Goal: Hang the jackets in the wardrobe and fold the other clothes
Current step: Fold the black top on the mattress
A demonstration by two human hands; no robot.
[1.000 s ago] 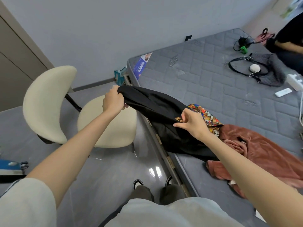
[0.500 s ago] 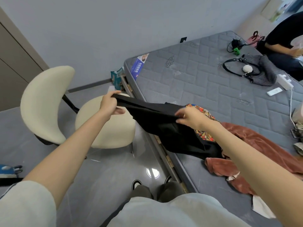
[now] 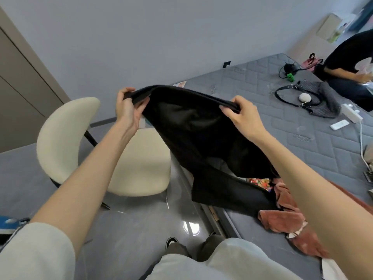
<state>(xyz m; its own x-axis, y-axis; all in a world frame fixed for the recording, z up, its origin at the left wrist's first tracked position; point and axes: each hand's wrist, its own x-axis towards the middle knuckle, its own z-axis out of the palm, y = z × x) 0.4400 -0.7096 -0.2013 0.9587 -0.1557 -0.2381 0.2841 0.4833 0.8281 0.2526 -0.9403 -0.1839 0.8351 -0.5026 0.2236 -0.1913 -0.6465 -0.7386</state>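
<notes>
A smooth black garment (image 3: 191, 134) is held by its band, clamped by curled fingers (image 3: 139, 106) of the left hand (image 3: 129, 112) and right hand (image 3: 243, 116). Its limp end is draped on a quilted mattress (image 3: 282, 126) at 5 o'clock.

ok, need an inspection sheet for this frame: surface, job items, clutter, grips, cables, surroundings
Surface: bare grey quilted mattress.
Job's things: black garment held up, lower end on the mattress edge; rust-brown garment and patterned cloth lying beside it.
Clutter: grey bag with black strap, white remote, green-and-black gadget.
Grips: left hand and right hand each grip the black garment's top edge.
Cables: white cable runs from the power strip along the mattress's right side.
Surroundings: cream chair on grey floor; second person seated at the far corner.
</notes>
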